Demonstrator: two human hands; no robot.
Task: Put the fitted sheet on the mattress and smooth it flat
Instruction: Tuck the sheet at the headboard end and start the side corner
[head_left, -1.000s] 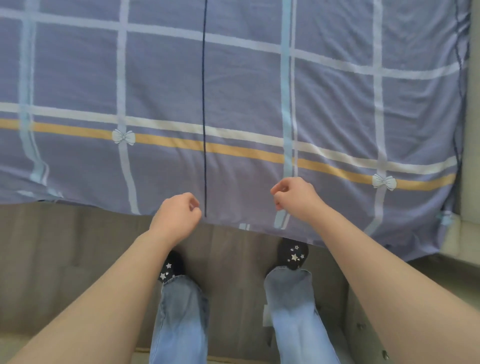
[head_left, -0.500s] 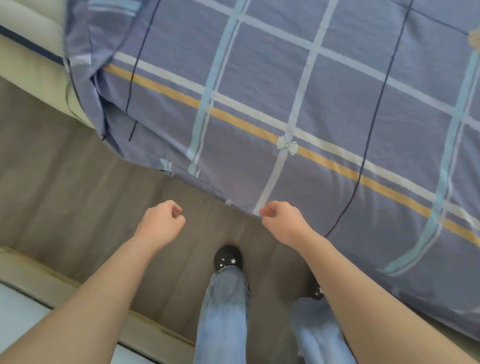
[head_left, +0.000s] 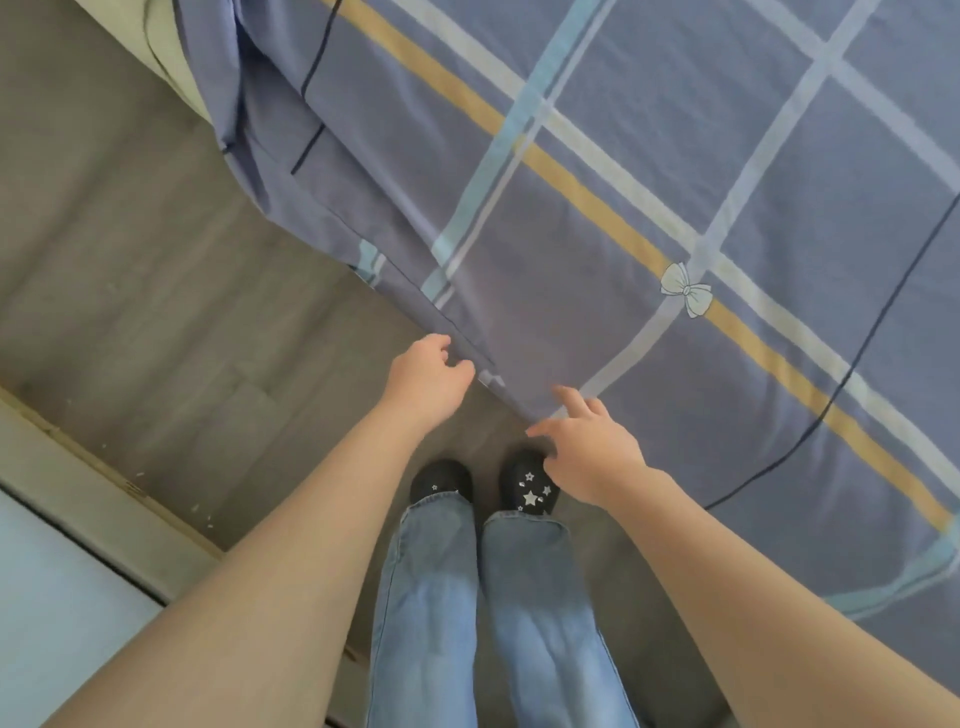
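Seen from the head camera, the fitted sheet (head_left: 675, 182) lies over the mattress (head_left: 166, 57), its hem hanging down the side toward the floor (head_left: 156, 312). The left hand (head_left: 426, 379) sits at the hem with fingers loosely curled, the fingertips touching or just short of the cloth; whether they pinch it cannot be told. The right hand (head_left: 587, 452) has its fingers spread, the forefinger tip on the hem just beyond it. Past the left fingertips the sheet corner (head_left: 249, 130) hangs bunched and folded, with a strip of bare mattress showing beside it. The hem, the sheet's long visible edge, runs diagonally from that corner, past both hands, toward the lower right; the yellow stripe (head_left: 597, 218) runs roughly parallel to it.

Likely risk: the corner looks not yet seated, so tugging the hem sideways could pull it further off the mattress. A loose left-hand hold could also let the cloth slip, leaving folds near the corner.
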